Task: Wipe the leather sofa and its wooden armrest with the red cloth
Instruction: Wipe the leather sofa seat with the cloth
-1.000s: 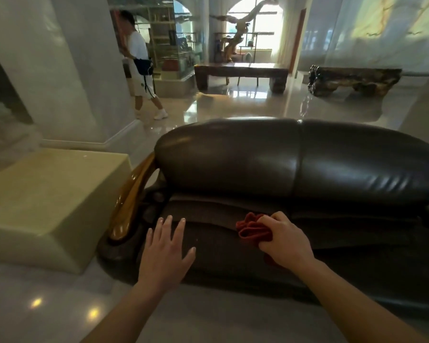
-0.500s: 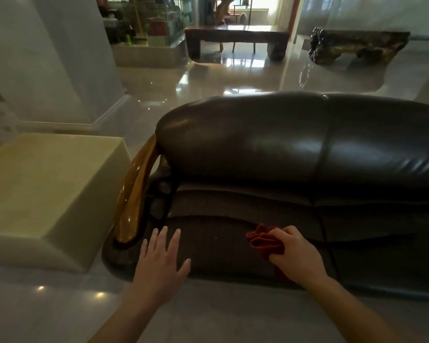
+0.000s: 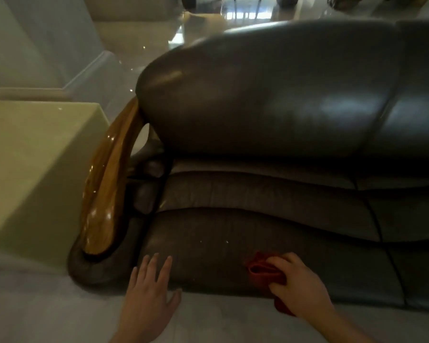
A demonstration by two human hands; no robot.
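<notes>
Sofa (image 3: 270, 100) of dark, glossy leather fills the view, seen from above. At far left a pale block (image 3: 35, 169) stands beside the polished wooden armrest (image 3: 104, 194). Next, the left hand (image 3: 146, 298) lies flat, fingers spread, on the seat's front edge. Further right, the right hand (image 3: 300, 285) bunches the red cloth (image 3: 263, 271) against the seat. Cloth looks soft, light and easily wadded; a full-fist grip suits it. Leather and varnished wood likely slick.
</notes>
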